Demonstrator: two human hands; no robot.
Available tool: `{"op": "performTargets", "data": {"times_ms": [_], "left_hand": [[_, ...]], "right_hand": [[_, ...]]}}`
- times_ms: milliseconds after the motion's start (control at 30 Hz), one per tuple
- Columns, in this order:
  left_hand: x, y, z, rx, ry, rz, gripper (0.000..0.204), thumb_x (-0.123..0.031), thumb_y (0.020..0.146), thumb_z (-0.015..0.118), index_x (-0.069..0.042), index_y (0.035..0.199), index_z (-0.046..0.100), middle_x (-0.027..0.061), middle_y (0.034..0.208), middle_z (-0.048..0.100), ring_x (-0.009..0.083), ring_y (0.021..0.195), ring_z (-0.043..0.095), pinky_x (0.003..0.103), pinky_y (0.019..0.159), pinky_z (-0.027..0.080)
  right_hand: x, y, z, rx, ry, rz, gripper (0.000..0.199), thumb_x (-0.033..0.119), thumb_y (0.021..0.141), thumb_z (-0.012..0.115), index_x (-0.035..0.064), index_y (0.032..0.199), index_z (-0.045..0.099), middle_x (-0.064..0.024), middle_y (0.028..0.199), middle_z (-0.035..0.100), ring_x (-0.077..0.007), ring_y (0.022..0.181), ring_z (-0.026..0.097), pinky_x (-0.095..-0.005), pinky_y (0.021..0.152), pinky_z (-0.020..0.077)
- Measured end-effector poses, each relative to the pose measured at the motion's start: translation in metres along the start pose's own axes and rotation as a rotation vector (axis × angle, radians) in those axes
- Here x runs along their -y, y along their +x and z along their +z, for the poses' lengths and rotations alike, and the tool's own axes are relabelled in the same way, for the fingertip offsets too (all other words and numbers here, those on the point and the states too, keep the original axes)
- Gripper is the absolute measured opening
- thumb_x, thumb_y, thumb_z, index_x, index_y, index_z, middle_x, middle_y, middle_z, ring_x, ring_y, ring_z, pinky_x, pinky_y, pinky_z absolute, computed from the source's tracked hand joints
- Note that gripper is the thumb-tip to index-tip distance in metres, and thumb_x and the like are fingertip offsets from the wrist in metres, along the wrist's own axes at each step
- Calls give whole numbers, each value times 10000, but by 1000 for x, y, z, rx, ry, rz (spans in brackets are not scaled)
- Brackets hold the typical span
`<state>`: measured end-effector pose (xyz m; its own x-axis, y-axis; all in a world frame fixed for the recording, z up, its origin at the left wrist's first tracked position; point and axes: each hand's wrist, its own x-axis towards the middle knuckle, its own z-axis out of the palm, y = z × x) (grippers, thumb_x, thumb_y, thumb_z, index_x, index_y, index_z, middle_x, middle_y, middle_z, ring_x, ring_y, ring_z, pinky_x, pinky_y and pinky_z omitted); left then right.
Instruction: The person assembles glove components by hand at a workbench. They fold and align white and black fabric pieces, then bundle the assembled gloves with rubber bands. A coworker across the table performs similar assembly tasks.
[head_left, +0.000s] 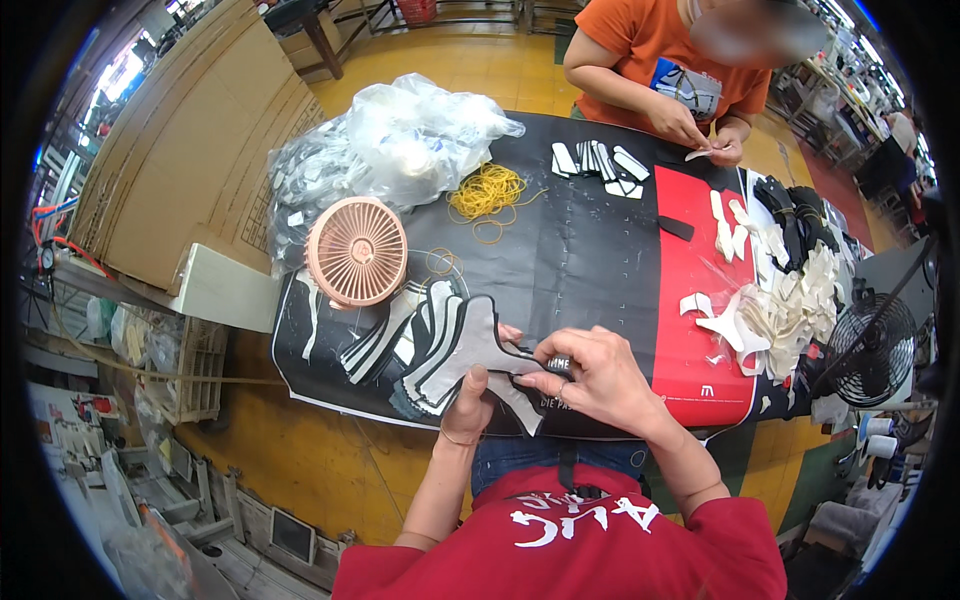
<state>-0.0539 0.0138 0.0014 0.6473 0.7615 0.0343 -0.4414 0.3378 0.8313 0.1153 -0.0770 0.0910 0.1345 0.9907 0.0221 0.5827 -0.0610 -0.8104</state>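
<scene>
Left hand (466,405): mine; closed on the near edge of the grey shoe-upper piece (470,350), thumb on top, pinning it at the tabletop's near edge
Right hand (590,378): mine; fingers curled shut around a small dark tool (558,366), its tip just beside the grey piece; I cannot tell what kind of tool it is
Grey piece: flat, branched cut-out with pale edges; lies at the near edge of the tabletop (590,250), partly over a stack of similar cut pieces (395,335) to its left
Step in hand: judged as working the dark tool along the piece's right-hand limb while the other hand steadies it; how far along, I cannot tell
Next move calls for: keeping the piece flat and pinned; guiding the tool tip along the edge without letting the thin limb buckle or slide
Pink fan (357,251): stands near the left edge, tilted face-up; apart from my hands
Clear plastic bags (400,140): heaped at the far left corner
Yellow rubber bands (487,192): loose pile beside the bags, toward the far edge
White cut pieces (790,300): heaped by the right edge, on and past the red panel
Black fan (875,350): off the right edge
Co-worker's hands (700,135): at the far edge, pinching a small pale piece; orange sleeve; not mine
</scene>
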Motion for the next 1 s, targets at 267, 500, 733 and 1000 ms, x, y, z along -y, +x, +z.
{"op": "performTargets", "data": {"times_ms": [267, 500, 733, 1000], "left_hand": [[-9, 9, 11, -33, -190, 112, 926, -543, 842, 722, -29, 1496, 315, 149, 1396, 484, 270, 1320, 468, 409, 1018, 488], [-3, 8, 9, -44, -130, 76, 917, -522, 863, 712, -42, 1521, 290, 135, 1495, 418, 259, 1337, 466, 427, 1106, 403], [12, -11, -13, -68, -33, -195, 773, -593, 923, 599, -37, 1429, 420, 103, 1344, 559, 249, 1251, 537, 420, 1082, 407], [15, -8, -19, 8, -39, -199, 663, -478, 966, 580, -20, 1423, 432, 117, 1355, 560, 252, 1251, 541, 422, 1090, 397]], "right_hand": [[-2, 10, 8, 169, 556, 312, 449, 251, 907, 746, -22, 1240, 620, 23, 720, 606, -25, 609, 496, -223, 561, 410], [2, 0, 31, -181, 55, 87, 421, 339, 849, 764, 44, 1140, 693, -81, 781, 662, -218, 677, 636, -339, 634, 492], [-22, 21, 8, 248, 685, 460, 326, 293, 891, 770, 10, 975, 633, 8, 738, 623, -53, 609, 528, -224, 523, 419], [-40, 37, -24, 418, 936, 272, 389, 174, 943, 704, -77, 1230, 629, -47, 1046, 708, -65, 901, 632, -214, 814, 511]]}}
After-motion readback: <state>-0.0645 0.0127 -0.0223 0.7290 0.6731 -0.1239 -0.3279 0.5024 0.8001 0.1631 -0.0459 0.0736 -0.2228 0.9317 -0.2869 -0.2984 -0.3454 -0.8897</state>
